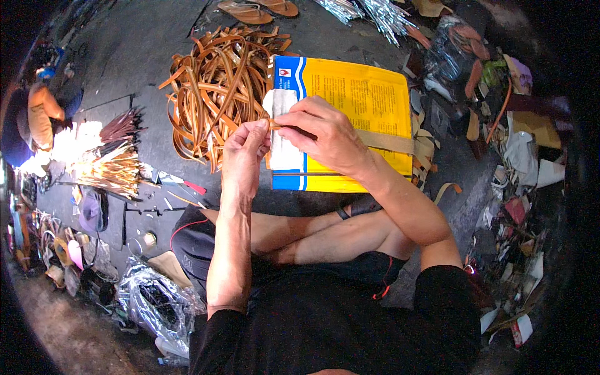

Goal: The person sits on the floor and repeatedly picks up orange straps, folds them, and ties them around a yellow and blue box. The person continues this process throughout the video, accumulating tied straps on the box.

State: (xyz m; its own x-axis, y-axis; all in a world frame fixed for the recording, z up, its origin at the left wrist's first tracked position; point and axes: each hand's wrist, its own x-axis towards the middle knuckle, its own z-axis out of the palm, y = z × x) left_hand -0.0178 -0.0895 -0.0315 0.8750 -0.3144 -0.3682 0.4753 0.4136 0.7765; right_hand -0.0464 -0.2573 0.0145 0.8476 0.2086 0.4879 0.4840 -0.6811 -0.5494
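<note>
At far left another person [37,119] sits on the dark floor [131,56], apart from the work here. Next to that, a fan of finished-looking strips, dark and pale, [115,159] lies in a neat row; I judge these are pieces already treated, but cannot be sure. Below them is a clear plastic bag [153,300] w/ dark things inside.

In the middle a big tangled pile of tan leather straps [215,87] waits on the floor, so a lot seems left to do.

The left hand [245,150] is closed in a pinch, thumb & fingers narrow, on the end of one thin tan strap [272,125]. The right hand [322,134] meets it from the other side, fingertips also pinched on the same strap, the rest of the fingers curled. Both hands work just over the white edge of a yellow-and-blue cardboard box [362,100], lying flat as a work board approx. in front of the crossed legs. A beige band [390,142] runs across the box to the right.

At right, a heap of scraps & offcuts [519,162].
</note>
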